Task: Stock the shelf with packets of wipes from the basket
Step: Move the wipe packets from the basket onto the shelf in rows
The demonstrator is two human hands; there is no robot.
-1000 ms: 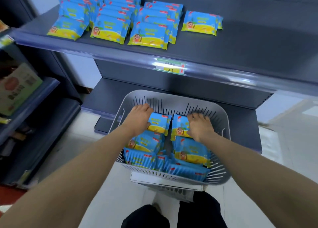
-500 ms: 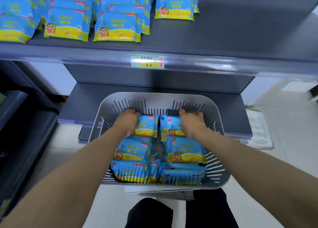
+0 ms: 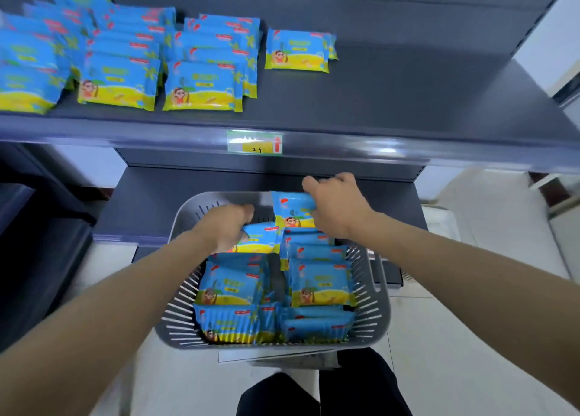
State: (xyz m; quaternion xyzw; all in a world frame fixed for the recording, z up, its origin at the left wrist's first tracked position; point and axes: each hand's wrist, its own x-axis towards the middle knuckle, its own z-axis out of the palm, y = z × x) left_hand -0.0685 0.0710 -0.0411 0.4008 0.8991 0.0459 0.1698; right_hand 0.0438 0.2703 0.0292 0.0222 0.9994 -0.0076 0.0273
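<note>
packet (image 3: 290, 210) gripped by right hand (image 3: 337, 210), long axis crosswise | second packet (image 3: 262, 238) clasped by left hand (image 3: 224, 227) (lower, in basket (image 3: 373, 321)) | shelf (image 3: 408, 95) gap lies up-ahead, nearer right

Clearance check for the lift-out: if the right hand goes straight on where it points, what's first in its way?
Probably the dark back panel below the upper shelf. The right hand, gripping a wipes packet, points forward-left past the basket rim. Depth is unclear.
</note>
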